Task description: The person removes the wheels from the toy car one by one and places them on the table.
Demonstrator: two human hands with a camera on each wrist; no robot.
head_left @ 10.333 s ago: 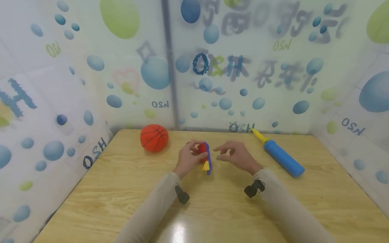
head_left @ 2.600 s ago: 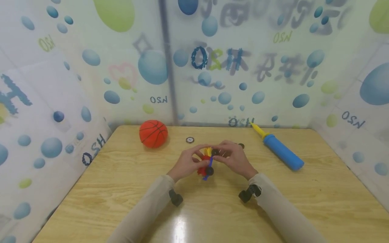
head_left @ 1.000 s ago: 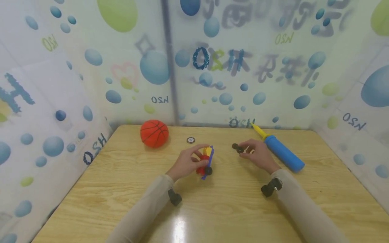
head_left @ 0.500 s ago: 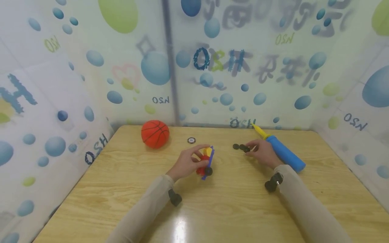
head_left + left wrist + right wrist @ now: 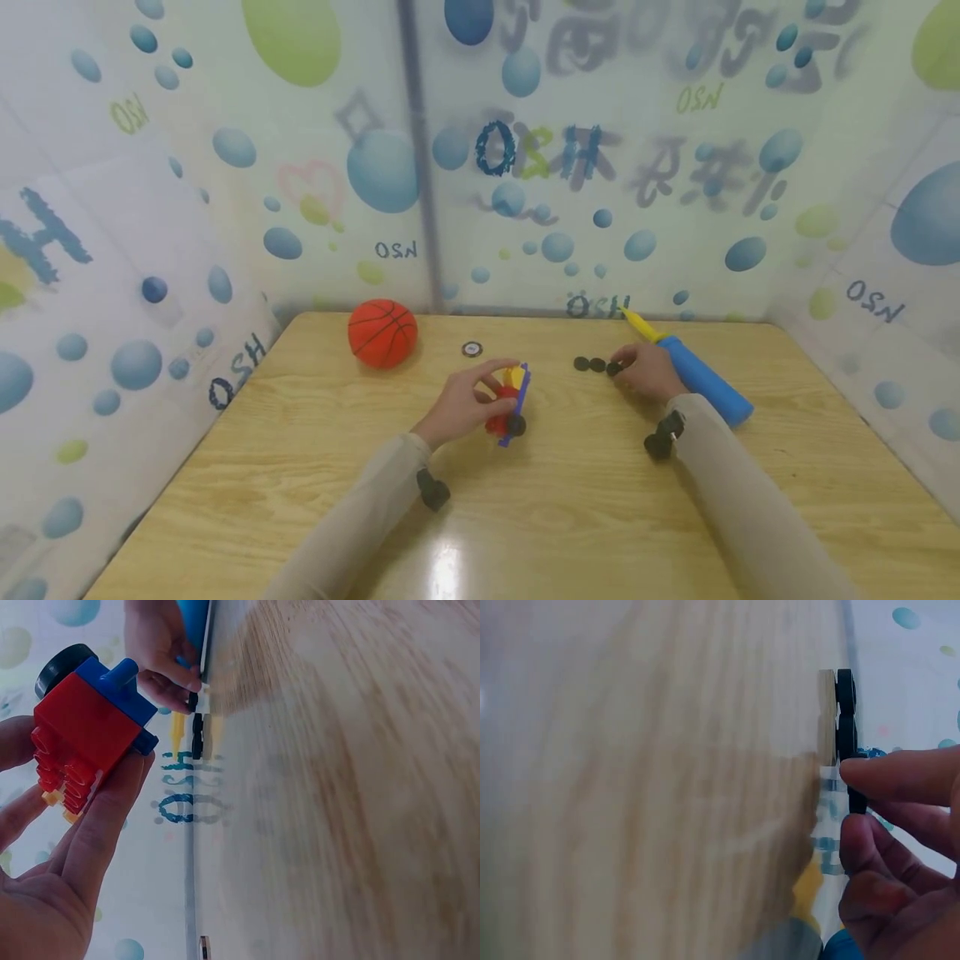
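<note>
My left hand grips a toy car of building blocks, raised just off the table. Its red block has studs facing the palm, a yellow block sits by the fingertips, and a blue base faces right. One black wheel shows at the base's near end. Over to the right, my right hand pinches a black wheel between thumb and fingers, at the right end of a row. Two more black wheels, a left one and a middle one, lie beside it.
A red toy basketball stands at the back left. Behind my left hand lies a small dark-rimmed disc with a white centre. A blue hand pump with a yellow nozzle lies just right of my right hand. Patterned curtains surround the wooden table.
My right hand has left the toy car and moved right to the black wheels, which now form a row. The car has gained a wheel since the earliest frame. My left hand keeps its grip.
</note>
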